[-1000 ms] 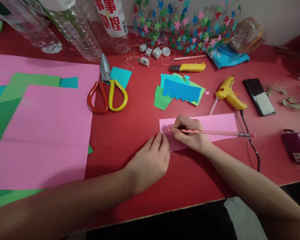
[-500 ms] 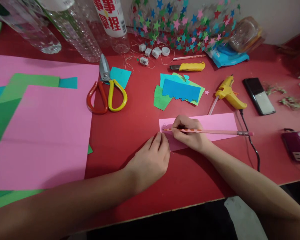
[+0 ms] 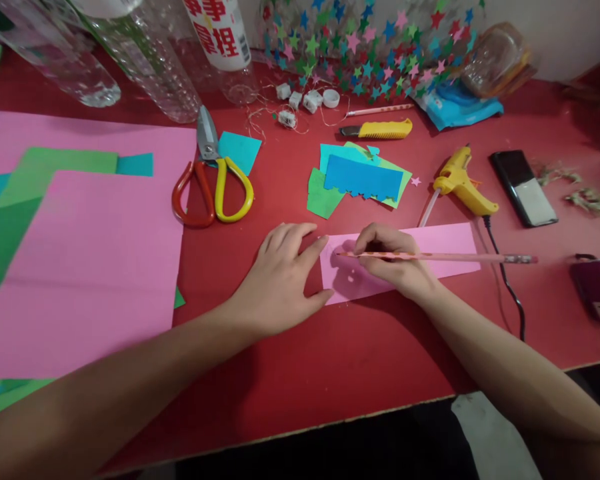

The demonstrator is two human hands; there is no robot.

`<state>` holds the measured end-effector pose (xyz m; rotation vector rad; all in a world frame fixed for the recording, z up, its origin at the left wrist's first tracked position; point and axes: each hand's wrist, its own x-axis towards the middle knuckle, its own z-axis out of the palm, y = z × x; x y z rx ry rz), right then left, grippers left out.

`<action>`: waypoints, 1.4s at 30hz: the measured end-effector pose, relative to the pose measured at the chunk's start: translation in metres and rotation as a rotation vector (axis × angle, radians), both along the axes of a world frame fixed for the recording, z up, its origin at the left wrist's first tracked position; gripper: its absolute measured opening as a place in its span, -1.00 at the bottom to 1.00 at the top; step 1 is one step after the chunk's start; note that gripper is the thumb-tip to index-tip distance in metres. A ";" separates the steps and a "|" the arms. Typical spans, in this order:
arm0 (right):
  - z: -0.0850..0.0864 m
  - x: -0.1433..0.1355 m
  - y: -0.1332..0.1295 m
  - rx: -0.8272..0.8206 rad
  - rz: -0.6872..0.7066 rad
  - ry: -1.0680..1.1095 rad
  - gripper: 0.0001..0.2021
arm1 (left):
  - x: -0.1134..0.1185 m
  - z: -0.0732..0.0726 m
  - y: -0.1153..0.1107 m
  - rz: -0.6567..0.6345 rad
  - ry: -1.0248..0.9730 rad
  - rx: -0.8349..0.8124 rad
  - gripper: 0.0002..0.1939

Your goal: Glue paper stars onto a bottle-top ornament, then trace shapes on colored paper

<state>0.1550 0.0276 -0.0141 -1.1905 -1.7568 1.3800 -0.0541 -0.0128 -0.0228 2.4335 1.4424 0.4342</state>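
A pink paper strip point(image 3: 450, 250) lies on the red table, with faint pencil marks near its left end. My right hand point(image 3: 393, 259) pinches a long pink pencil point(image 3: 460, 257), whose tip is at the strip just right of those marks. At the strip's left edge is my left hand point(image 3: 287, 283), fingers spread, with a fingertip and the thumb at the paper's edge. Above the strip lie blue and green paper scraps point(image 3: 363, 177) and a small pink star point(image 3: 416, 181).
Scissors point(image 3: 213, 180) lie beside large pink sheets point(image 3: 95, 267) at left. A yellow glue gun point(image 3: 463, 183), its cord, and a black phone-like device point(image 3: 523, 190) are at right. A yellow cutter point(image 3: 380, 129), plastic bottles point(image 3: 145, 60) and a star-filled clear container point(image 3: 370, 50) stand or lie behind.
My left hand has moved up and left and spread its fingers, uncovering the strip's lower left corner. My right hand and the pencil have shifted slightly right.
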 end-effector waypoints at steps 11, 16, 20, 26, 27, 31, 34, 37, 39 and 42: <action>-0.005 -0.003 -0.007 0.206 0.158 -0.117 -0.88 | -0.004 -0.008 0.004 -0.009 -0.029 0.038 -0.46; -0.005 -0.001 -0.007 0.219 0.205 -0.113 -0.88 | -0.003 -0.006 0.004 -0.019 -0.015 0.028 -0.45; -0.005 -0.002 -0.006 0.237 0.234 -0.108 -0.87 | -0.003 -0.004 0.003 -0.007 -0.009 0.010 -0.41; -0.006 -0.001 -0.006 0.248 0.233 -0.102 -0.86 | -0.002 -0.003 0.003 0.001 -0.012 0.001 -0.41; -0.007 -0.001 -0.006 0.250 0.221 -0.104 -0.86 | -0.002 -0.003 0.003 0.001 -0.012 0.000 -0.41; -0.009 -0.002 -0.007 0.260 0.178 -0.103 -0.86 | -0.002 -0.003 0.004 -0.002 -0.010 -0.006 -0.41; -0.011 -0.003 -0.007 0.270 0.145 -0.092 -0.85 | -0.002 -0.003 0.004 0.000 -0.005 -0.010 -0.41; -0.012 -0.004 -0.007 0.284 0.114 -0.089 -0.86 | -0.002 -0.003 0.004 0.004 -0.002 -0.009 -0.41; -0.012 -0.005 -0.008 0.285 0.101 -0.094 -0.86 | -0.001 -0.003 0.004 0.004 -0.001 -0.011 -0.41; -0.011 -0.005 -0.008 0.284 0.092 -0.105 -0.87 | -0.001 -0.003 0.004 0.002 0.000 -0.015 -0.42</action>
